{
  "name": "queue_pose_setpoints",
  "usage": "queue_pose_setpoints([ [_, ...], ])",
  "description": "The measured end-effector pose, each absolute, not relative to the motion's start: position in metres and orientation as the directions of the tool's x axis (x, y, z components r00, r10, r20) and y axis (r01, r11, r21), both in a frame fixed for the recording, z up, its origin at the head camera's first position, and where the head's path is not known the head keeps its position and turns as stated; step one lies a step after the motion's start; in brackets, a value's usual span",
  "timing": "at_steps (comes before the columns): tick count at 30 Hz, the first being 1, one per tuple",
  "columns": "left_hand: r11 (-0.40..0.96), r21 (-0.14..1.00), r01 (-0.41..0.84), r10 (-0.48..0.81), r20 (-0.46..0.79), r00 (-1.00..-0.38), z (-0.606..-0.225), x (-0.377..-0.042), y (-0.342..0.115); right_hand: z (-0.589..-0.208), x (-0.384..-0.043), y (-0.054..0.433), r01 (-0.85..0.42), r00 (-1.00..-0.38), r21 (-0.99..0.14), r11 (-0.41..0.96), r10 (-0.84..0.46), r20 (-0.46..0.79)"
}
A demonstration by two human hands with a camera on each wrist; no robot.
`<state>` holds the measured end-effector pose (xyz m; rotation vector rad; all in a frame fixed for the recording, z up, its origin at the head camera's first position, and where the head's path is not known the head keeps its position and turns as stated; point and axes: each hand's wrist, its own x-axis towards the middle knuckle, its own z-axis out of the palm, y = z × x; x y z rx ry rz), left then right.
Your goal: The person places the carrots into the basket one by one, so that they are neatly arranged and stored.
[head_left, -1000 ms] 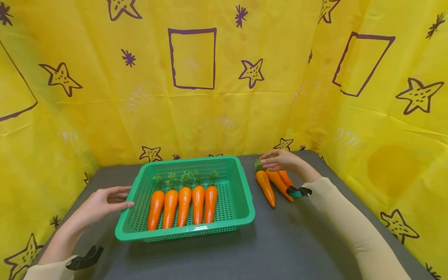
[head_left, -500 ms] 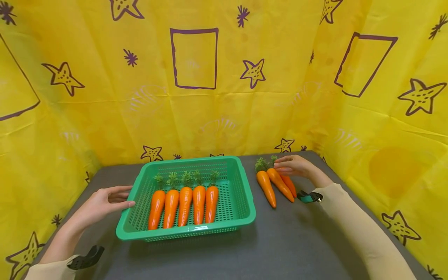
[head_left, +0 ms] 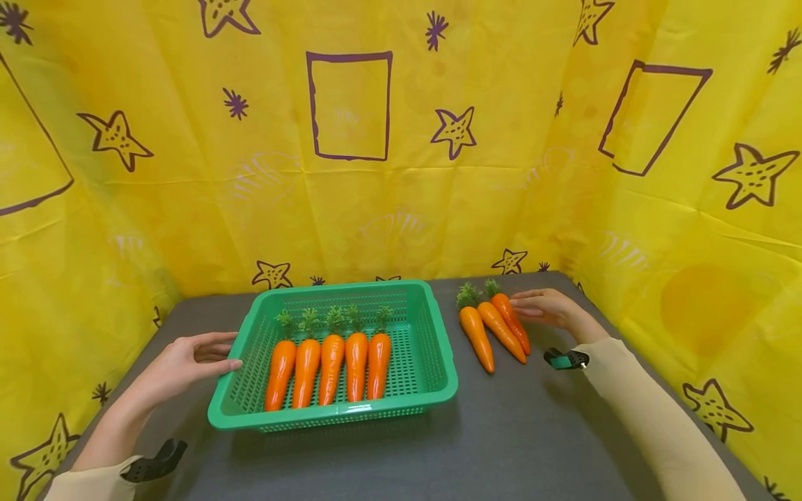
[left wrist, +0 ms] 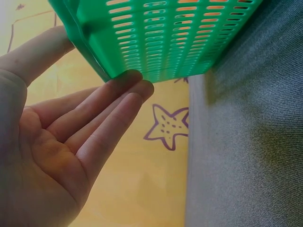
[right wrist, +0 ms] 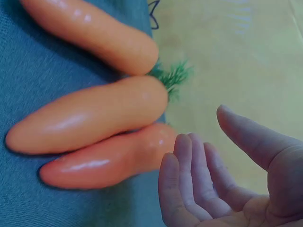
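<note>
A green plastic basket [head_left: 407,410] holds several carrots [head_left: 332,369] in a row, leafy tops toward the back. My left hand [head_left: 182,365] rests at the basket's left rim, its thumb on the rim and its nearly straight fingers touching the outer wall; in the left wrist view, the left hand [left wrist: 61,142] has an open palm. To the right of the basket, three carrots [head_left: 498,330] lie side by side on the table. Next to the rightmost carrot [right wrist: 109,161], my right hand [head_left: 548,309] is held with loose fingers and nothing in it; whether the fingertips touch that carrot, I cannot tell.
A dark grey cloth covers the table [head_left: 501,438]. Yellow curtains [head_left: 401,209] with drawn starfish and frames enclose the back and both sides, close behind the basket and the loose carrots.
My right hand has moved right and slightly toward me, off the tops of the loose carrots, uncovering the rightmost one. The left hand and the basket hold their place.
</note>
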<state>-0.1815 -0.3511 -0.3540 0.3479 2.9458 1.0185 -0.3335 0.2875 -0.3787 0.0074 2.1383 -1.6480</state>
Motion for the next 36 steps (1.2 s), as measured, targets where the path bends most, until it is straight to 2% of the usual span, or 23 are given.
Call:
queue_pose_setpoints([
  [18, 0.755, 0.626, 0.193, 0.198, 0.062, -0.978, -0.357, -0.183, -0.348, -0.415, -0.346, 0.296, 0.332, -0.919, -0.911, 0.243, -0.132, -0.370],
  [23, 0.756, 0.626, 0.190, 0.197, 0.059, -0.979, -0.357, -0.184, -0.348, -0.420, -0.349, 0.295, 0.348, -0.914, -0.890, 0.296, -0.103, -0.392],
  [36, 0.754, 0.632, 0.179, 0.193, 0.048, -0.980, -0.354, -0.181, -0.350, -0.426, -0.352, 0.290, 0.310, -0.903, -0.830, 0.463, -0.129, -0.409],
])
